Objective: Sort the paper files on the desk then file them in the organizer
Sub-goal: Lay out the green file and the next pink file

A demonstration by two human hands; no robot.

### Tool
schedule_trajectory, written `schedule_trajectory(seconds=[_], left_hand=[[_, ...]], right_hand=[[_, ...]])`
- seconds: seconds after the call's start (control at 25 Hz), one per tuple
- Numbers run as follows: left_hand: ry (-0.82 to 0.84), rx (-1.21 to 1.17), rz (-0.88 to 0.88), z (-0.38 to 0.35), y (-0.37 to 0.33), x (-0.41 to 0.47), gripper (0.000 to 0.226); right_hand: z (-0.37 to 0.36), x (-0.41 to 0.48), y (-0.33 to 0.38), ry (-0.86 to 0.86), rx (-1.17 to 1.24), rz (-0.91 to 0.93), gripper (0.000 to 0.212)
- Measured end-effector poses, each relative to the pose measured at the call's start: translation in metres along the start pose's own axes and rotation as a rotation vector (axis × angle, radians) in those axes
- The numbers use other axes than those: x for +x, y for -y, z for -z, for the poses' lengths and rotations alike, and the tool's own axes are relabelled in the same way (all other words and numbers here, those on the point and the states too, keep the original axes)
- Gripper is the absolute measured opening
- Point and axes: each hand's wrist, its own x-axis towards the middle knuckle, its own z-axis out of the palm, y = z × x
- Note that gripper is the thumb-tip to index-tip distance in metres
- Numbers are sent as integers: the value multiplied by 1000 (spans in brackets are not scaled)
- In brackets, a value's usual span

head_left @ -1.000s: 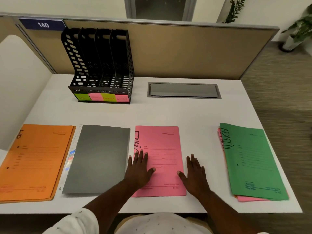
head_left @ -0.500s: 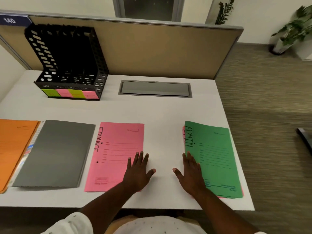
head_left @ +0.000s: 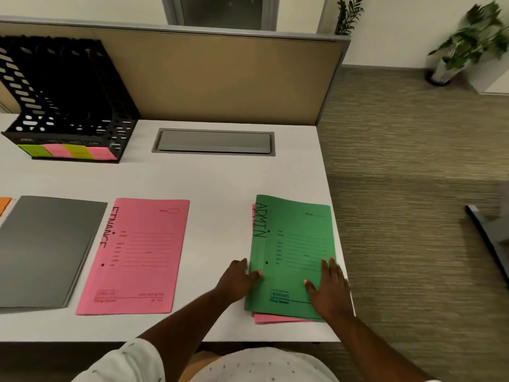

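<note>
With left hand point(head_left: 238, 281) pinching spine edge of green ADMIN folder point(head_left: 292, 244) at 4 o'clock on desk point(head_left: 220, 183); pressing right hand point(head_left: 329, 290) flat, fingers spread, probably steadying it over pink file point(head_left: 275, 319) beneath before lifting

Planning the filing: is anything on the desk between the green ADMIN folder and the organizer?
Nothing visible does. The left hand touches the edge of the green folder; the right hand rests on it. Bare desk runs from it to the organizer; the pink FINANCE folder and grey hatch lie flat beside that line.
</note>
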Motion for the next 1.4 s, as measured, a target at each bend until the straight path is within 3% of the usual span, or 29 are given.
schedule_trajectory(seconds=[0.16,0.32,0.6,0.76,0.96,1.16,1.4], left_hand=[[61,-22,-1,-13,-27,6,58],[1,44,-6,-28,-34,13,53],[-86,-45,-42,-32,-38,12,44],[-169,-157,-37,-28,-35,10,54],[-58,-507,32,-10,-28,6,53],[46,-720,-3,9,-9,-3,22],[30,-880,22,47,31,-29,22]], right_hand=[[11,6,-26,44,59,-98,85],[16,12,-37,57,140,-145,85],[18,16,-33,3,164,-181,89],[18,13,-27,-21,145,-193,90],[13,5,-14,-19,159,-215,88],[4,-6,16,-39,110,-149,79],[-3,-8,75,-112,280,-94,67]])
